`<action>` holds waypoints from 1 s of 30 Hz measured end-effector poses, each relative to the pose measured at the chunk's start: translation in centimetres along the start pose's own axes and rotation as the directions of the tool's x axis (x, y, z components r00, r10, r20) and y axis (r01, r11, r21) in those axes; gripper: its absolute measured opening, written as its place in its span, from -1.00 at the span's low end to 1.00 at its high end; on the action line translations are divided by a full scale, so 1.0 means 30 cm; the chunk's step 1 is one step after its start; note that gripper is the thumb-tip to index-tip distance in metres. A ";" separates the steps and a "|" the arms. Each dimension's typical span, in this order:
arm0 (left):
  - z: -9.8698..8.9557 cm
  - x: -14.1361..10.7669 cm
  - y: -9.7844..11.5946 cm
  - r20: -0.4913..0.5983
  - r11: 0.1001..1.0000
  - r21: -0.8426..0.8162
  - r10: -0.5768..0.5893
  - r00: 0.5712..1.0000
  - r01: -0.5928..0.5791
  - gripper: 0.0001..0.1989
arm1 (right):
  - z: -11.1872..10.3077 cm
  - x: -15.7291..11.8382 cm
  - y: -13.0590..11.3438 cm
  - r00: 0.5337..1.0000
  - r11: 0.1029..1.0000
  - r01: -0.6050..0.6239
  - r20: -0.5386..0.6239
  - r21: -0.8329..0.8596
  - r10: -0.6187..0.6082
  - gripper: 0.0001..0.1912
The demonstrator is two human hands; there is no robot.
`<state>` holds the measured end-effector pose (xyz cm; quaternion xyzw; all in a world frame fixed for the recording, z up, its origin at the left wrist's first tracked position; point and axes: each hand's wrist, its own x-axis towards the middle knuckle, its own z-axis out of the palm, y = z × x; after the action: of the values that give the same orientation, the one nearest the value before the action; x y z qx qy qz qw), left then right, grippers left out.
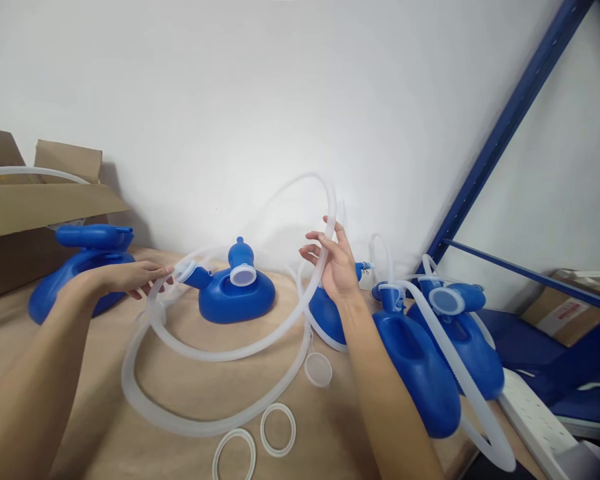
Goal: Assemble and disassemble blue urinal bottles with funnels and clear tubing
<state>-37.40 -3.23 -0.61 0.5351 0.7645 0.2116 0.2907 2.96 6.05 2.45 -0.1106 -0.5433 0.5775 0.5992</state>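
Hands (339,270) on hose (220,355), carton label (569,315) (illegible)

Both arms reaching forward, hands raised (bare)

Holds a looping translucent hose (260,343) raised in the right hand (337,267), between spread fingers. Reaches the left hand (143,275) to the white cap (184,271) at the neck of a blue urinal bottle (237,307), with a grip too unclear to tell. Looks down on two white rings (295,432) and a round translucent lid (319,370) on brown paper (205,390). Takes in an open cardboard box (45,207) at left, more blue bottles (415,373) at right, and a blue metal rack (505,107).
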 end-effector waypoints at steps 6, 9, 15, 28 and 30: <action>-0.003 -0.006 0.011 -0.055 1.000 0.011 0.009 0.998 -0.009 -0.19 | 0.040 -0.031 -0.038 0.989 0.996 0.083 0.125 -0.029 -0.079 -0.46; -0.007 -0.010 0.020 -0.084 0.999 0.028 0.044 0.996 -0.042 -0.15 | 0.044 -0.035 -0.036 0.977 0.995 0.089 0.196 -0.038 -0.080 -0.45; -0.018 -0.017 0.061 -0.263 0.986 0.061 0.167 0.950 -0.157 -0.01 | 0.027 -0.041 -0.048 0.948 0.981 0.179 0.279 -0.077 -0.151 -0.53; 0.128 -0.033 0.255 -0.362 0.883 -0.033 0.426 0.829 -0.468 0.00 | 0.053 -0.122 -0.096 0.783 0.924 0.342 0.596 -0.173 -0.178 -0.79; 0.158 -0.009 0.273 -0.371 0.903 -0.058 0.377 0.848 -0.427 -0.01 | 0.056 -0.123 -0.090 0.784 0.924 0.347 0.591 -0.163 -0.190 -0.79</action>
<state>-28.45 -0.66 1.12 0.6154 0.6581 0.4122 0.1350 4.15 1.37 3.23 0.0660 -0.7775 0.4148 0.4680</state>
